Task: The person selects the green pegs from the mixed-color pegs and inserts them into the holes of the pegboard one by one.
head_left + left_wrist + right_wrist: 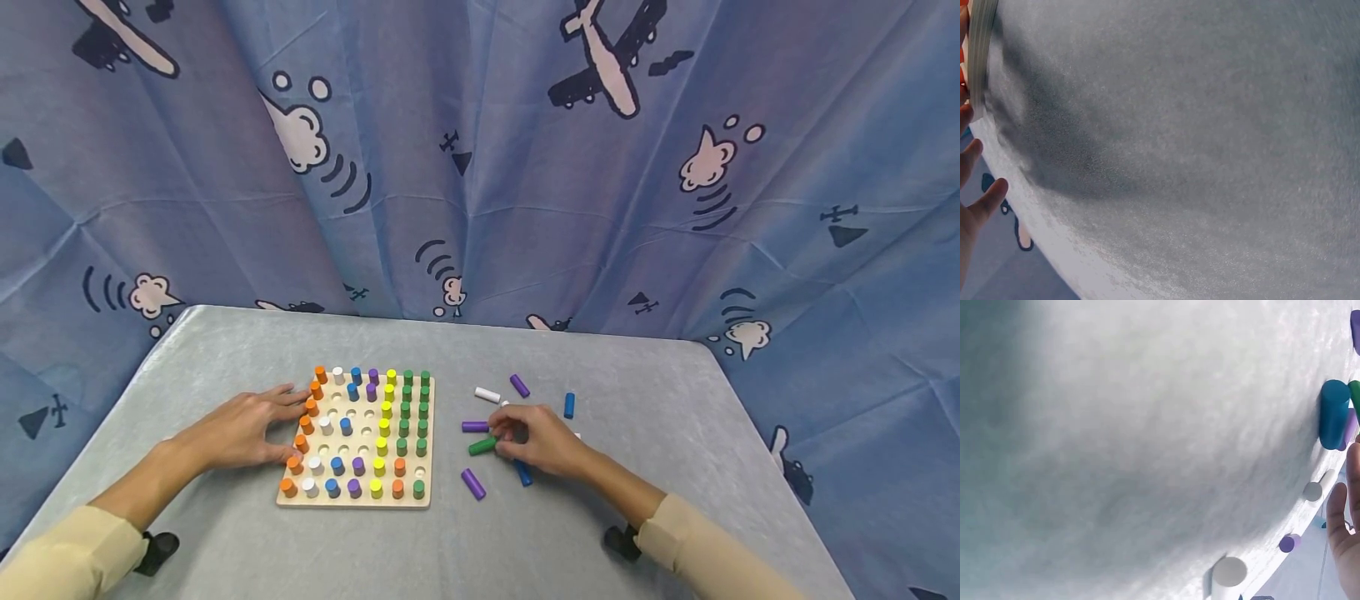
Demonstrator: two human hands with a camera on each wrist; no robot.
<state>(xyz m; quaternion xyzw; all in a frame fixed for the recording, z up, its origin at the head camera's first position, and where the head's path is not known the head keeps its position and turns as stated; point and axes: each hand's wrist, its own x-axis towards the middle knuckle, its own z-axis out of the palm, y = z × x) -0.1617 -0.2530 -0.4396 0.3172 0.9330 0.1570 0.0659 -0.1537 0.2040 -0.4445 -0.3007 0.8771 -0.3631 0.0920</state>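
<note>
A wooden pegboard point(354, 503) lies on the table, with orange, white, blue, purple, yellow and green pegs upright in rows and several bare holes among them. My left hand point(242, 429) rests along its left edge, fingers spread and thumb beside the orange pegs; the left wrist view catches only some fingers point(988, 201) by the board's side. To the right of the board, my right hand point(542, 439) pinches one end of a green peg point(481, 447) between thumb and index finger. A blue peg point(522, 474) lies partly under that hand.
Around the right hand lie loose pegs: purple ones point(473, 484), a white one point(487, 394) and another blue one point(569, 406). The grey table point(525, 550) ends at a blue patterned curtain point(465, 217) behind.
</note>
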